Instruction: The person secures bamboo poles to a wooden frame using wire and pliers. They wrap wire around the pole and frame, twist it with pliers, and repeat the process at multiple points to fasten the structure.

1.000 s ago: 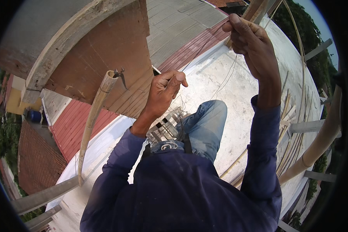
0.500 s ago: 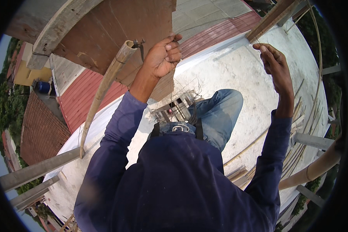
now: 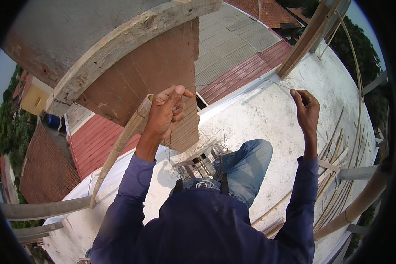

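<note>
The head view looks down past a dark blue top and jeans to a white concrete roof slab (image 3: 273, 114) far below. The left hand (image 3: 165, 112) is raised and clenched around the top end of a bamboo pole (image 3: 119, 147), which leans up from the slab's left edge to the underside of a brown plywood form (image 3: 163, 75) edged by a curved timber beam (image 3: 132, 37). A thin wire (image 3: 246, 81) runs taut from that hand across to the right hand (image 3: 307, 110), whose fingers pinch its free end above the slab's right side, where more bamboo poles (image 3: 334, 176) lie. By the look of it, the step in hand is lashing the pole's top to the formwork: the wire is drawn out but not yet wound. The next move would call for bringing the free end round pole and form while the left hand keeps the pole steady.
</note>
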